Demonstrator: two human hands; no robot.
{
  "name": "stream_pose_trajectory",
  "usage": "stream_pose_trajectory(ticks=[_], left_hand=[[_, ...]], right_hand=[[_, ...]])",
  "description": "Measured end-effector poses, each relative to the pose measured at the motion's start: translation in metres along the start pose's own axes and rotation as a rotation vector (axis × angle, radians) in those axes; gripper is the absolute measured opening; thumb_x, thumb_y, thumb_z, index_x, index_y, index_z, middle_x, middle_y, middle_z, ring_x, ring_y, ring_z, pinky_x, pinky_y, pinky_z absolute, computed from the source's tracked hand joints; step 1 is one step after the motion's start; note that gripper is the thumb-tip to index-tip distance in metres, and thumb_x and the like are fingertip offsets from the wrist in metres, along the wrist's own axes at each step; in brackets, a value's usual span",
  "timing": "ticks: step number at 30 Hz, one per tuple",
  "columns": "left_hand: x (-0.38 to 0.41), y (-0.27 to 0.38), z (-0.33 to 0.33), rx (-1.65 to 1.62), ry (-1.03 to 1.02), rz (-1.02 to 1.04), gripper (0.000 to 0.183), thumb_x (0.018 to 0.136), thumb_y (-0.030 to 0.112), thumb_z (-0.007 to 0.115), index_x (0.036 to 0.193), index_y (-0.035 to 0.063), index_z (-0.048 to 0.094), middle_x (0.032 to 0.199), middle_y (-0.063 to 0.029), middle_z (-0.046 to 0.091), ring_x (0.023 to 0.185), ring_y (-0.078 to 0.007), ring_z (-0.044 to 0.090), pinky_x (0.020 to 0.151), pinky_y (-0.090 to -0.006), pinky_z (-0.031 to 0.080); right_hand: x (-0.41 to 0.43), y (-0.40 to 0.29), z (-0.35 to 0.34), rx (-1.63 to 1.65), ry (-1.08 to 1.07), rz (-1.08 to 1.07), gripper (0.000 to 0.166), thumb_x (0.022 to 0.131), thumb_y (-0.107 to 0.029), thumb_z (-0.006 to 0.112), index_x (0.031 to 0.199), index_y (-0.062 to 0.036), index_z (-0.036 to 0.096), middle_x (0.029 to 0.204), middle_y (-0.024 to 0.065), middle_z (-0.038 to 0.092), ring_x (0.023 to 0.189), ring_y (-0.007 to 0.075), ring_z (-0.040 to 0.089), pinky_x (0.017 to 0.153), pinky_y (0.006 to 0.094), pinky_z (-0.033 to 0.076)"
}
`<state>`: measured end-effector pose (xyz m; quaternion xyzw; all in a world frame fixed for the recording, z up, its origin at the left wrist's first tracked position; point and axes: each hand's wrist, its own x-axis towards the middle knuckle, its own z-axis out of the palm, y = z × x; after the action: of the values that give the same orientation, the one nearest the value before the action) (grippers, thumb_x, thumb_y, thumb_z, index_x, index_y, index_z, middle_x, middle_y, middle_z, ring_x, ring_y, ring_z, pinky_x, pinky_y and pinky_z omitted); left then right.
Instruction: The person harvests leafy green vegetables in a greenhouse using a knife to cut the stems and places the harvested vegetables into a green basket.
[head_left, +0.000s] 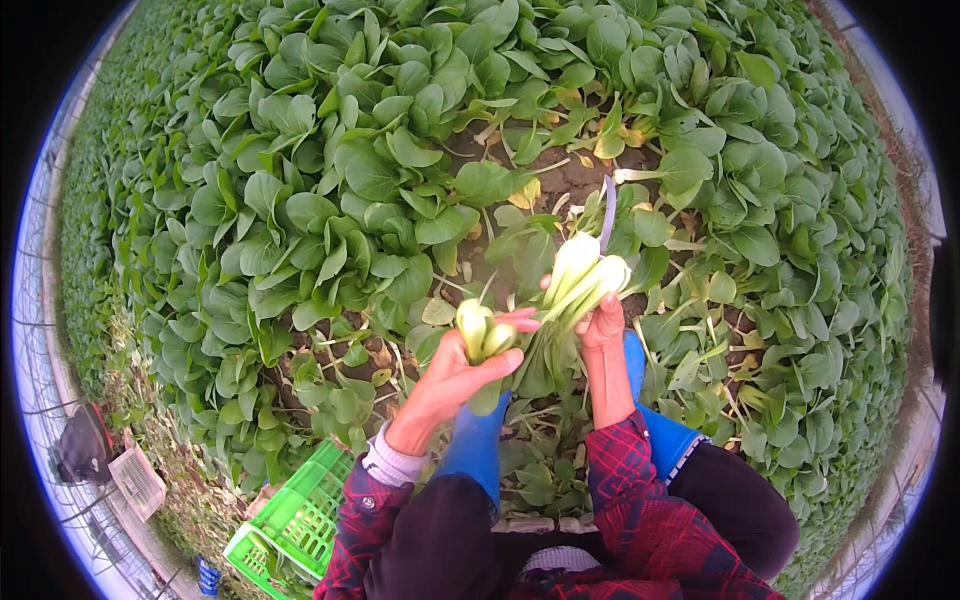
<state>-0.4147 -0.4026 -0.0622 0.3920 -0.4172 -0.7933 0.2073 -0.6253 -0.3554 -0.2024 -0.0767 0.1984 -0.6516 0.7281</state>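
My left hand (444, 375) grips small bok choy heads (476, 334), their pale bases turned up between thumb and fingers. My right hand (602, 330) holds a bunch of larger bok choy (574, 274), white stem ends pointing away from me and leaves hanging below. Behind that bunch juts a narrow, curved knife blade (609, 214). Its handle is hidden, so I cannot tell how it is held. The two bunches are close together above the ground, between my blue boots (474, 450).
Dense bok choy plants (367, 165) stand ahead and on both sides. Cut and yellowed leaves (526, 193) litter the soil. A green plastic crate (300, 517) with some greens inside sits at my left. Farther left lie a pale crate (138, 482) and a dark bag-like object (84, 446).
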Motion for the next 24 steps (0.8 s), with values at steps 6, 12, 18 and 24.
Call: stream_pose_trajectory(ticks=[6, 12, 18, 24], left_hand=[[0.042, 0.006, -0.061, -0.043, 0.098, 0.009, 0.048, 0.08, 0.016, 0.063, 0.122, -0.0029, 0.05, 0.13, -0.0162, 0.046, 0.118, -0.0245, 0.046, 0.099, -0.0359, 0.034], [0.074, -0.024, -0.036, -0.402, -0.148, -0.163, 0.044, 0.086, 0.019, 0.06, 0.123, 0.0019, 0.043, 0.113, -0.0078, 0.056, 0.095, -0.0171, 0.06, 0.08, -0.0313, 0.052], [0.072, -0.019, -0.035, -0.333, -0.006, -0.234, 0.043, 0.085, 0.021, 0.062, 0.12, 0.0018, 0.046, 0.11, -0.0078, 0.057, 0.095, -0.0152, 0.059, 0.08, -0.0294, 0.051], [0.07, -0.037, -0.03, -0.323, -0.083, -0.141, 0.055, 0.082, 0.02, 0.065, 0.128, 0.0027, 0.038, 0.12, -0.0071, 0.051, 0.107, -0.015, 0.052, 0.089, -0.0289, 0.044]], right_hand=[[0.029, -0.009, 0.049, 0.059, 0.24, -0.033, 0.075, 0.071, -0.033, 0.073, 0.124, 0.0067, 0.038, 0.105, 0.0317, 0.055, 0.054, 0.0102, 0.058, 0.045, 0.0153, 0.05], [0.043, -0.013, 0.064, -0.297, 0.183, 0.27, 0.055, 0.074, -0.024, 0.071, 0.117, 0.0003, 0.047, 0.095, 0.0083, 0.061, 0.069, 0.0112, 0.059, 0.047, 0.0186, 0.047], [0.053, -0.012, 0.075, -0.801, 0.37, 0.196, 0.045, 0.07, -0.02, 0.076, 0.106, -0.0027, 0.055, 0.089, 0.0006, 0.06, 0.071, 0.0056, 0.055, 0.055, 0.0198, 0.044], [0.046, 0.004, 0.09, -0.817, 0.44, -0.172, 0.038, 0.07, -0.011, 0.075, 0.1, -0.0006, 0.055, 0.09, 0.0036, 0.061, 0.078, 0.0097, 0.057, 0.071, 0.0248, 0.046]])
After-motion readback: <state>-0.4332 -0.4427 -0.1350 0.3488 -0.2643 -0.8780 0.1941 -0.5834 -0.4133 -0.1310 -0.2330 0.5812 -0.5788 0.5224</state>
